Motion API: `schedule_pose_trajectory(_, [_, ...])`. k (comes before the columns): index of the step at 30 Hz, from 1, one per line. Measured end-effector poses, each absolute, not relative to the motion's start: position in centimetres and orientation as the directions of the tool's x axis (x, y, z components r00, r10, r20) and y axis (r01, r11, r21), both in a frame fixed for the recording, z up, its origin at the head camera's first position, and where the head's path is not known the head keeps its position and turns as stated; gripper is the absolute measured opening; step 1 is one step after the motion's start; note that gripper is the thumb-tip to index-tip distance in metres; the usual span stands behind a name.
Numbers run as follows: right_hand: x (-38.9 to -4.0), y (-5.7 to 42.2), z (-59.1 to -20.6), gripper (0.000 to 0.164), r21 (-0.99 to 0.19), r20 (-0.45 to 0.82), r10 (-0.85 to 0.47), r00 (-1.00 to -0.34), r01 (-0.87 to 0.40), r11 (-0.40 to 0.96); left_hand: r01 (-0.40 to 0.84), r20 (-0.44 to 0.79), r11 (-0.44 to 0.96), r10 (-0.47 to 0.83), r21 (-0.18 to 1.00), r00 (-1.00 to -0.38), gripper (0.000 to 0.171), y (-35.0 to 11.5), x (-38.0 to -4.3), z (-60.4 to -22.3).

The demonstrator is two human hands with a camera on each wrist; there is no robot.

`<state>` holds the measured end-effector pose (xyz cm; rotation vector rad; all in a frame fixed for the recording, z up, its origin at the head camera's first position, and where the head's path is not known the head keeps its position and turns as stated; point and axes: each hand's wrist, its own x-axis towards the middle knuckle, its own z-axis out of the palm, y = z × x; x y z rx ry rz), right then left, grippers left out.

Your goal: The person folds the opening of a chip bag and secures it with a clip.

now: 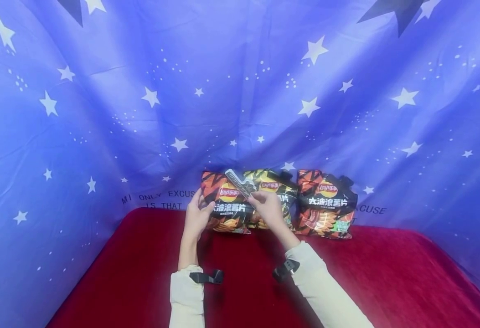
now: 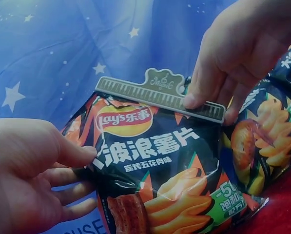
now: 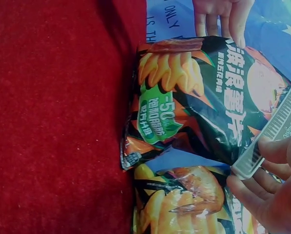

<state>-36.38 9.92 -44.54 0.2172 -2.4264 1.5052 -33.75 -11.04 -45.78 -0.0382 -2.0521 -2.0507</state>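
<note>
A red and black bag of Lay's potato chips (image 1: pixel 229 214) stands leftmost of the row. My left hand (image 1: pixel 198 214) holds its left side, the thumb (image 2: pixel 82 153) at the front edge. With my right hand (image 1: pixel 269 208) I pinch the right end of a long bag clip (image 2: pixel 135 94) that has a piano-key pattern. In the left wrist view this clip lies along the bag's top edge, above the yellow and red logo. The right wrist view shows my right thumb (image 3: pixel 277 148) on the clip's face, with fingers behind it.
Beside it stands a yellow and black chip bag (image 1: pixel 264 174), partly behind my right hand. Farther right is another red chip bag (image 1: pixel 326 218) with a dark clip (image 1: pixel 345 181) at its top. A red cloth (image 1: pixel 240 282) covers the table; a blue star-printed curtain (image 1: pixel 223 91) hangs behind.
</note>
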Motion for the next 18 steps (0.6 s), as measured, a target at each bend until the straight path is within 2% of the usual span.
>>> schedule_pose_trajectory(6, [-36.3,9.6,-45.0,0.018,-0.787,0.378,0.033,-0.925,-0.302,0.537,0.153,0.171,0.107,-0.193,0.982,-0.966,0.064,-11.2,-33.9,-46.3])
schedule_pose_trajectory(9, [-36.1,9.4,-45.1,0.018,-0.795,0.374,0.039,-0.927,-0.299,0.527,0.129,0.164,0.162,-0.228,0.978,-0.96,0.055,-11.2,-33.8,-46.3])
schedule_pose_trajectory(13, [-36.0,9.2,-45.5,0.024,-0.81,0.357,0.036,-0.933,-0.29,0.51,0.089,0.149,0.226,-0.266,0.97,-0.952,0.044,-11.2,-33.6,-46.4])
schedule_pose_trajectory(18, [-35.7,9.0,-45.7,0.033,-0.807,0.36,0.033,-0.932,-0.294,0.512,0.064,0.136,0.26,-0.27,0.964,-0.953,0.044,-11.2,-33.5,-46.5])
